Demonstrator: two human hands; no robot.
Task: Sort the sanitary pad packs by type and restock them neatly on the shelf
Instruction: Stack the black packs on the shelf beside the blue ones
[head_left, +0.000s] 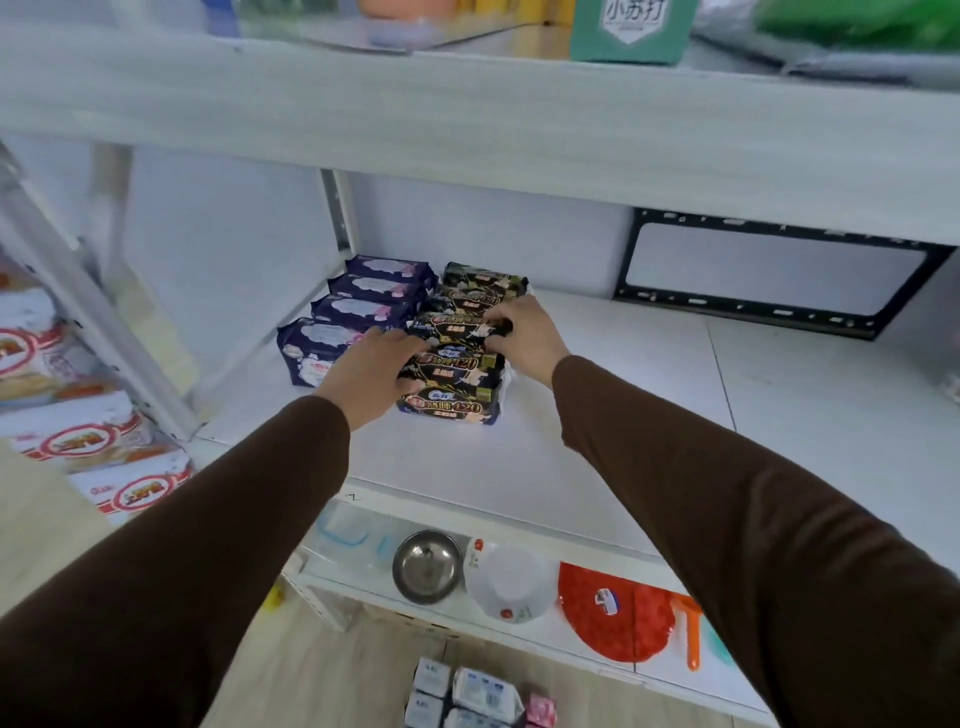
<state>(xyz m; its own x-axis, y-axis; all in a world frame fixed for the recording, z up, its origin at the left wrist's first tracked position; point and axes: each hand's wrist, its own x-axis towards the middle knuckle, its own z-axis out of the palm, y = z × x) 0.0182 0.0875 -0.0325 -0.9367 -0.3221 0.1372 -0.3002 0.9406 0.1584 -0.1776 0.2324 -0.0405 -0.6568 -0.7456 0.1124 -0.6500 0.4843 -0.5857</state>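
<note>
- My left hand (375, 368) rests on the left side of the black pack row (462, 347), fingers curled around the edge of a middle pack, gripping it.
- My right hand (524, 332) is on the right side of the same row, fingers curled over the top of a pack, gripping it.
- The black packs stand one behind the other on the white shelf (597, 415), running from front to back; the front black pack (451, 405) shows gold lettering and the figure 420.
- Just beside that row on the left, a row of 4 dark blue packs (363, 306) stands in the same front-to-back line, close to the shelf upright (340, 218).
- The 2 rows sit side by side, nearly touching; I cannot tell whether they make contact.
- Both my arms are in brown sleeves (727, 493).
- Lower shelf: a metal bowl (427, 566), a white bowl (511, 582), and a red plate (615, 613) next to it.
- Floor: more packs in pale wrapping (478, 696) lie below the shelf front.
- Left: white packets with red labels (83, 441) are stacked on the adjoining rack.
- Upper shelf: a green box (631, 28).
</note>
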